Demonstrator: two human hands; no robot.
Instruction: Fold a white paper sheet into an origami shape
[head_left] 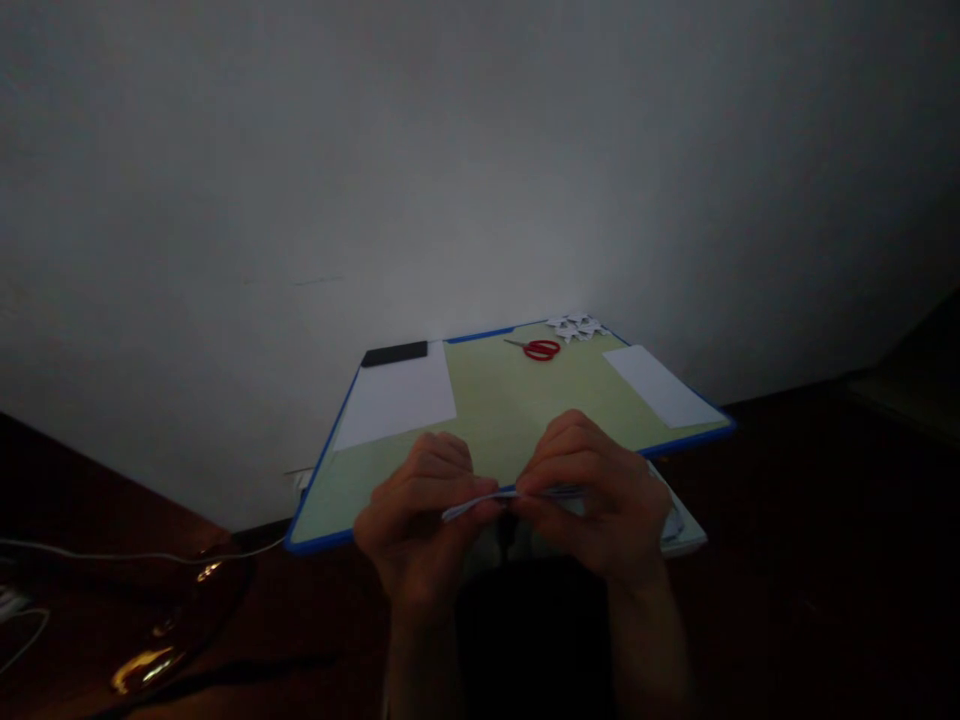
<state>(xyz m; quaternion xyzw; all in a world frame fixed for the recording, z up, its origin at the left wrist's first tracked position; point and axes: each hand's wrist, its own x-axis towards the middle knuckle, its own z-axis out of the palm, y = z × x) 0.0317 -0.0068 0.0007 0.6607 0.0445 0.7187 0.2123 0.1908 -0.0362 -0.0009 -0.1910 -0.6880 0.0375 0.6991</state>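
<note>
Nearest, head view: left hand point(424, 510) and right hand point(600, 490), lower centre of the frame, raised in front of the near edge of the surface point(525, 395).
Grip: both hands closed in a pinch, thumbs below, fingers above, gripping one white paper piece point(506, 494) from either side; fingertips near each other, a short stretch of paper showing between.
Paper piece: lower centre of the frame, seen almost edge-on, slightly bowed; looks layered, probably folded. Number of layers cannot be told.
White cut-outs: a cluster of pointed paper shapes point(576, 327) at the far right corner of the surface, right of centre in the frame; they overlap in view, count unclear.
Scissors: red-handled scissors point(540, 349) laid down just left of the cluster, no hand on them.
Flat stock: white sheet point(397, 400) left of centre, dark flat object point(394, 353) at its far edge; narrower white sheet point(664, 385) right of centre. No cuts visible in either.
Progress, judged: several shapes appear done; the held piece seems at a folding or creasing stage, its completeness unreadable at this angle. Both flat sheets look unworked.
</note>
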